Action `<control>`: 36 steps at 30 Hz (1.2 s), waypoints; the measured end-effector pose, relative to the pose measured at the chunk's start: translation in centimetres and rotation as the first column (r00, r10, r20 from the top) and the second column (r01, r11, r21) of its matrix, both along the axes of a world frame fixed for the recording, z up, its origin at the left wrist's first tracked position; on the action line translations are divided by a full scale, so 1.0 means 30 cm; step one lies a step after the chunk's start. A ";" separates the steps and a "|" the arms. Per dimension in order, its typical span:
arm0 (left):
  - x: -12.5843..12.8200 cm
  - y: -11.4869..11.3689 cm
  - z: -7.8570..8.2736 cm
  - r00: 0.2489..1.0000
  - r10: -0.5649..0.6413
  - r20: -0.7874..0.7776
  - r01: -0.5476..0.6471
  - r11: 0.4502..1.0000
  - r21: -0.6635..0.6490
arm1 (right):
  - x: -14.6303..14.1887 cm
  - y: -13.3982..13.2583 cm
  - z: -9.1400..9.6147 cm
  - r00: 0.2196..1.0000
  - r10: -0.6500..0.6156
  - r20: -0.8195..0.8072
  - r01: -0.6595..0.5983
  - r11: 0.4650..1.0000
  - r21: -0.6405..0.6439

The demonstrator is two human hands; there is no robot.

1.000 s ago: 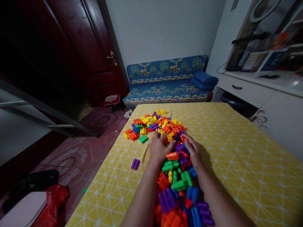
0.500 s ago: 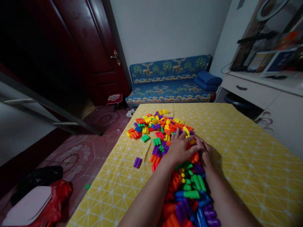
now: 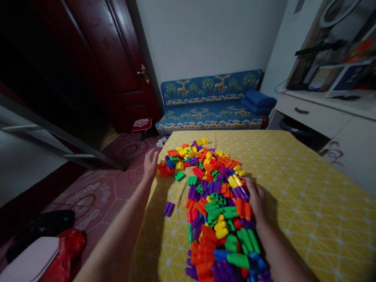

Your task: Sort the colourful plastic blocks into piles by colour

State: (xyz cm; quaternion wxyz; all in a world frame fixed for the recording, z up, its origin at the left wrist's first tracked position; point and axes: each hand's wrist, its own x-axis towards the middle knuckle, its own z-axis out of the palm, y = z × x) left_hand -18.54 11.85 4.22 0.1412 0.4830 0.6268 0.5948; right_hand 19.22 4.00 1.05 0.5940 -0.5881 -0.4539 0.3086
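Observation:
A long heap of colourful plastic tube building blocks (image 3: 216, 211) lies on the yellow table. My left hand (image 3: 150, 164) stands on edge at the table's left side, thumb up and fingers stretched. Its palm faces a cluster of orange-red blocks (image 3: 166, 169), which look slightly blurred. Along the heap's right flank rests my right hand (image 3: 256, 194), fingers extended and partly hidden. Those fingertips are against or beside a yellow-and-purple joined block (image 3: 238, 188); a grip on it does not show. One purple block (image 3: 169, 208) sits apart, left of the heap.
The patterned yellow tablecloth (image 3: 293, 188) covers the table. Behind it stands a blue sofa (image 3: 202, 105), with a white cabinet (image 3: 311, 113) at right. A red bag (image 3: 69, 250) and a small red stool (image 3: 142, 124) are on the floor at left.
My left hand has left the middle of the heap and swung to the far left edge, beside the orange-red blocks. My right hand stays at the heap's right side.

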 end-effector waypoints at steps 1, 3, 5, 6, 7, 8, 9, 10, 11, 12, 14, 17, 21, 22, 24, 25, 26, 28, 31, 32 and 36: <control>-0.032 0.031 -0.018 0.992 -0.015 0.127 0.023 0.998 -0.062 | 0.000 0.000 0.001 1.000 -0.006 0.023 0.006 1.000 -0.008; -0.062 0.085 -0.047 0.957 -0.057 0.284 0.097 0.987 -0.130 | 0.002 -0.001 0.002 0.998 -0.010 0.061 0.011 1.000 -0.024; -0.061 0.133 -0.068 0.933 -0.107 0.343 0.169 0.973 -0.156 | 0.004 -0.002 0.001 0.997 -0.008 0.077 0.011 0.999 -0.035; -0.055 0.156 -0.075 0.927 -0.134 0.349 0.200 0.966 -0.163 | 0.004 -0.002 -0.001 0.997 -0.005 0.073 0.008 0.999 -0.036; -0.047 0.179 -0.081 0.919 -0.160 0.361 0.233 0.958 -0.169 | 0.004 -0.001 -0.005 0.998 0.001 0.061 0.001 0.999 -0.033; -0.039 0.200 -0.086 0.907 -0.192 0.374 0.272 0.946 -0.175 | 0.003 0.000 -0.009 0.999 0.007 0.042 -0.006 1.000 -0.028; -0.029 0.219 -0.090 0.894 -0.233 0.384 0.320 0.930 -0.180 | 0.002 0.001 -0.014 1.000 0.011 0.018 -0.011 1.000 -0.024; -0.019 0.235 -0.094 0.877 -0.281 0.389 0.374 0.909 -0.185 | 0.000 0.002 -0.019 1.000 0.011 -0.007 -0.011 1.000 -0.024; -0.008 0.248 -0.099 0.859 -0.333 0.388 0.429 0.883 -0.191 | -0.003 0.003 -0.024 1.000 0.002 -0.029 -0.003 1.000 -0.029; 0.003 0.256 -0.103 0.838 -0.387 0.386 0.484 0.853 -0.197 | -0.005 0.005 -0.029 0.999 -0.013 -0.049 0.011 0.999 -0.036; 0.028 0.259 -0.110 0.786 -0.485 0.384 0.583 0.787 -0.200 | -0.009 0.008 -0.036 0.995 -0.042 -0.093 0.038 0.998 -0.040; 0.072 0.235 -0.115 0.732 -0.560 0.388 0.657 0.730 -0.187 | -0.015 0.012 -0.040 0.988 -0.048 -0.146 0.045 0.999 -0.024; 0.152 0.175 -0.106 0.708 -0.600 0.373 0.684 0.714 -0.149 | -0.018 0.011 -0.029 0.990 -0.046 -0.137 0.041 0.998 -0.039; 0.176 0.157 -0.101 0.698 -0.610 0.377 0.693 0.707 -0.139 | -0.019 0.009 -0.025 0.990 -0.043 -0.133 0.037 0.998 -0.044; 0.227 0.118 -0.088 0.685 -0.623 0.376 0.706 0.695 -0.135 | -0.021 0.004 -0.015 0.992 -0.039 -0.124 0.034 0.998 -0.048; 0.253 0.098 -0.080 0.689 -0.628 0.362 0.707 0.694 -0.139 | -0.021 0.001 -0.010 0.993 -0.036 -0.113 0.031 0.998 -0.048; 0.279 0.076 -0.069 0.696 -0.635 0.336 0.705 0.693 -0.149 | -0.022 -0.001 -0.006 0.994 -0.033 -0.101 0.028 0.999 -0.046; 0.326 0.034 -0.043 0.708 -0.668 0.227 0.705 0.689 -0.170 | -0.022 -0.003 -0.002 0.996 -0.029 -0.080 0.026 0.999 -0.040; 0.386 -0.032 0.011 0.680 -0.732 -0.028 0.716 0.672 -0.186 | -0.020 0.000 -0.009 0.997 -0.041 -0.065 0.038 0.998 -0.042; 0.404 -0.054 0.033 0.660 -0.745 -0.099 0.723 0.665 -0.186 | -0.018 0.002 -0.014 0.997 -0.048 -0.066 0.045 0.998 -0.044; 0.473 -0.154 0.127 0.516 -0.810 -0.280 0.778 0.580 -0.241 | -0.015 0.008 -0.032 0.993 -0.074 -0.094 0.070 0.997 -0.045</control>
